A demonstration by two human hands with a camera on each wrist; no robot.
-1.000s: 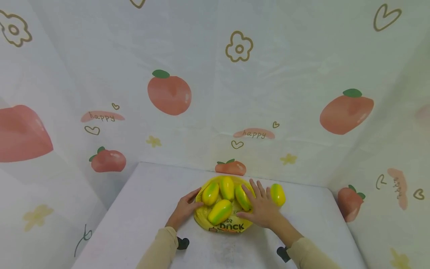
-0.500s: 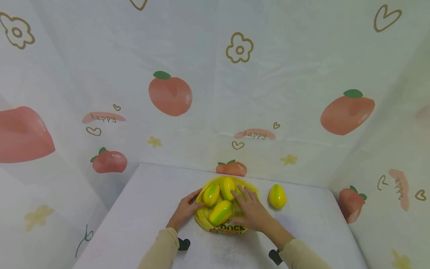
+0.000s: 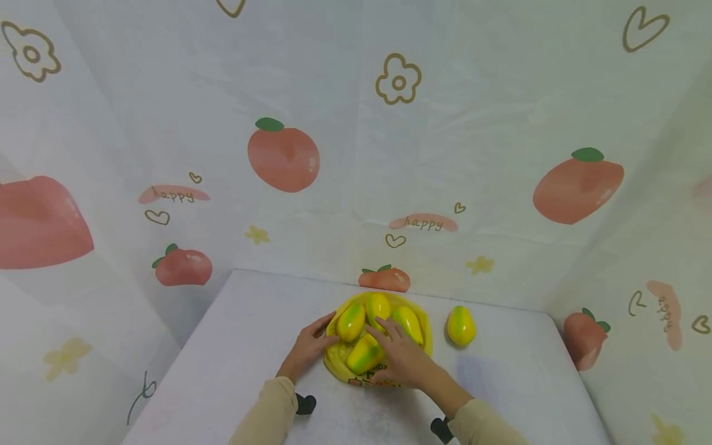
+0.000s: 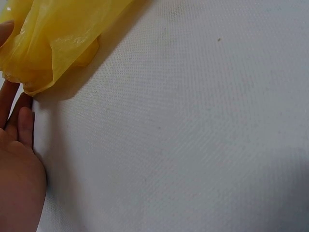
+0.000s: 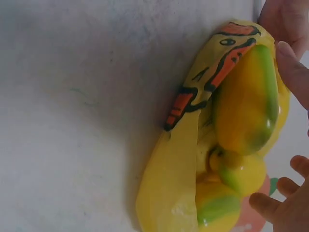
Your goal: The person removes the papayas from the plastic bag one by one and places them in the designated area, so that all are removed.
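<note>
A yellow plastic bag [image 3: 427,337] with printed lettering lies spread open like a bowl on the white table. Several glossy yellow-green mango-like fruits [image 3: 351,322] sit inside it. My left hand [image 3: 303,349] rests along the bag's left side, thumb at the rim, fingers fairly straight. In the left wrist view its fingertips reach just under the bag's yellow plastic [image 4: 63,38]. Over the front right of the bag my right hand [image 3: 405,360] is spread, fingertips above the middle of the fruits. It partly hides the front fruit [image 3: 364,354] and the lettering.
One more yellow-green fruit [image 3: 461,326] stands on the table [image 3: 267,309] to the right of the bag. A white printed cloth [image 3: 473,123] hangs behind the table and along both sides. Dark straps [image 3: 305,405] show at the wrists.
My right hand has moved left, from beside the loose fruit to over the middle of the bag. The bag's right-hand fruit is uncovered again. My left hand stays at the bag's side.
</note>
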